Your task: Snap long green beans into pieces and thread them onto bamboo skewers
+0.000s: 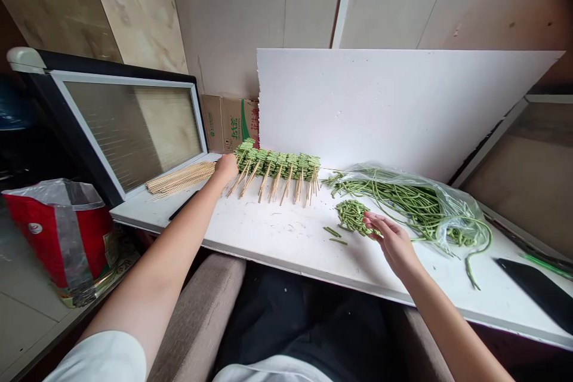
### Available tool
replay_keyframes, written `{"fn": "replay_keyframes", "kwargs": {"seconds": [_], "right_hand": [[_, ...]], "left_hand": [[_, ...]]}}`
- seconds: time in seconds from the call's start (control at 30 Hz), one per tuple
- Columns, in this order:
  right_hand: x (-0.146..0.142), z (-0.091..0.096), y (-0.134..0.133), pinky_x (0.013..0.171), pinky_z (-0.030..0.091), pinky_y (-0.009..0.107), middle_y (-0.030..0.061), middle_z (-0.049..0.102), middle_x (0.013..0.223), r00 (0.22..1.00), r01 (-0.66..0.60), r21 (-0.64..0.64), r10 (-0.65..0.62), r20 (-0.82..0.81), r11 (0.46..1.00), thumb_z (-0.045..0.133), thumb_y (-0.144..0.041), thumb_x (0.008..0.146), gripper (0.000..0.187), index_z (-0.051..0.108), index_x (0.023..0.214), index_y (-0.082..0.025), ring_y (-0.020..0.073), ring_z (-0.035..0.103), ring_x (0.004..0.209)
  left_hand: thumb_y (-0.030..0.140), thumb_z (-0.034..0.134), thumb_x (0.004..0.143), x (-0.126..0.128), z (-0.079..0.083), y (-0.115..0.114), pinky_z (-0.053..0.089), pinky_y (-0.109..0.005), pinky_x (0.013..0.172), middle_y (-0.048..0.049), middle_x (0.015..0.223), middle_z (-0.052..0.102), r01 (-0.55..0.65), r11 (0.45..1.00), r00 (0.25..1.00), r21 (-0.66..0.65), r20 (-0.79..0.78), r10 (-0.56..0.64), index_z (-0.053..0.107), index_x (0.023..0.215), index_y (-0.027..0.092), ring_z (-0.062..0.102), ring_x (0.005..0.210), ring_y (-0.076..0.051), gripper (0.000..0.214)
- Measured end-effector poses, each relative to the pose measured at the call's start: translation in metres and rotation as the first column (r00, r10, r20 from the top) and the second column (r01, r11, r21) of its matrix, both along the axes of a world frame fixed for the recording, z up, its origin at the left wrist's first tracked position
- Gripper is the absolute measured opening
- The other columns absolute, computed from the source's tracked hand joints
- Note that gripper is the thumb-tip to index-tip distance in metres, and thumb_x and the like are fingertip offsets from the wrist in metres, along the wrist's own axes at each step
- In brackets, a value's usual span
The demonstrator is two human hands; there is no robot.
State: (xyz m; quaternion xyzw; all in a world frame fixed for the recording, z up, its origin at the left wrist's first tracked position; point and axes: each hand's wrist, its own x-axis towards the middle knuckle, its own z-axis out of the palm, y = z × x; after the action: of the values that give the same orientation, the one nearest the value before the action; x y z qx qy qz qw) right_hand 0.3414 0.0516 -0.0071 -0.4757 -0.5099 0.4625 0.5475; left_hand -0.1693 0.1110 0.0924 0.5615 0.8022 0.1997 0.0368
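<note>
Cut bean pieces (353, 215) sit in a loose heap on the white table (268, 230), right of center; a few strays lie just left of it. Right hand (390, 239) is at the heap's right edge, fingertips bunched close together; can't tell if a piece is pinched.

Left hand (227, 166) is at the left end of the bean skewers (282, 162), between them and the bare sticks (181, 179). Fingers curled in; can't tell what's inside the grip, if anything.

Handling, my read: pieces are light, fairly firm, a bit slick, likely to roll or split if squeezed hard. Take one mid-length, thumb against fingertip, ends free. Sticks: light, stiff, thin, probably splintery; hold by the shaft, clear of the point. Loaded skewers: somewhat heavier at the bean end; best held by bare stick near the beans. Long beans (412, 198) in the plastic bag (454, 209): limp, tangle-prone.
</note>
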Motion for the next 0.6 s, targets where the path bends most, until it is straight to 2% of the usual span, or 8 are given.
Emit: {"fn": "replay_keyframes", "kwargs": {"seconds": [0.1, 0.37, 0.47, 0.6], "right_hand": [[-0.001, -0.001, -0.001, 0.073, 0.055, 0.031, 0.0096, 0.077, 0.106, 1.000, -0.014, -0.015, 0.014, 0.001, 1.000, 0.085, -0.062, 0.076, 0.050, 0.083, 0.109, -0.025, 0.0252, 0.067, 0.101], [-0.004, 0.003, -0.007, 0.075, 0.054, 0.033, 0.0092, 0.077, 0.104, 0.999, -0.027, -0.017, 0.028, 0.035, 0.999, 0.084, -0.065, 0.076, 0.052, 0.083, 0.108, -0.024, 0.0261, 0.068, 0.099], [-0.003, 0.001, -0.007, 0.075, 0.054, 0.033, 0.0102, 0.077, 0.106, 0.999, -0.028, -0.016, 0.028, 0.044, 0.999, 0.083, -0.066, 0.076, 0.054, 0.083, 0.109, -0.024, 0.0272, 0.068, 0.102], [-0.003, -0.002, -0.006, 0.075, 0.054, 0.032, 0.0099, 0.078, 0.109, 0.997, -0.036, -0.027, 0.038, 0.066, 0.999, 0.082, -0.069, 0.076, 0.057, 0.082, 0.110, -0.024, 0.0271, 0.068, 0.105]], "left_hand": [[0.030, 0.083, 0.081, 0.004, -0.005, 0.015, 0.052, -0.044, 0.086, -0.0256, 0.100, 0.074, -0.070, 0.997, 0.995, -0.033, -0.076, 0.067, 0.072, 0.102, 0.006, 0.069, 0.103, -0.039, 0.034], [0.013, 0.079, 0.080, 0.008, -0.016, 0.026, 0.054, -0.042, 0.086, -0.0331, 0.117, 0.070, -0.064, 0.995, 0.986, -0.074, -0.158, 0.052, 0.070, 0.113, -0.002, 0.071, 0.103, -0.039, 0.038], [0.014, 0.078, 0.082, 0.008, -0.020, 0.024, 0.054, -0.041, 0.087, -0.0323, 0.118, 0.071, -0.051, 0.996, 0.985, -0.072, -0.171, 0.038, 0.070, 0.117, -0.001, 0.071, 0.104, -0.038, 0.039], [0.025, 0.081, 0.083, 0.007, -0.023, 0.023, 0.054, -0.040, 0.089, -0.0296, 0.116, 0.073, -0.055, 0.996, 0.983, -0.074, -0.179, 0.041, 0.072, 0.116, 0.002, 0.070, 0.106, -0.038, 0.040]]}}
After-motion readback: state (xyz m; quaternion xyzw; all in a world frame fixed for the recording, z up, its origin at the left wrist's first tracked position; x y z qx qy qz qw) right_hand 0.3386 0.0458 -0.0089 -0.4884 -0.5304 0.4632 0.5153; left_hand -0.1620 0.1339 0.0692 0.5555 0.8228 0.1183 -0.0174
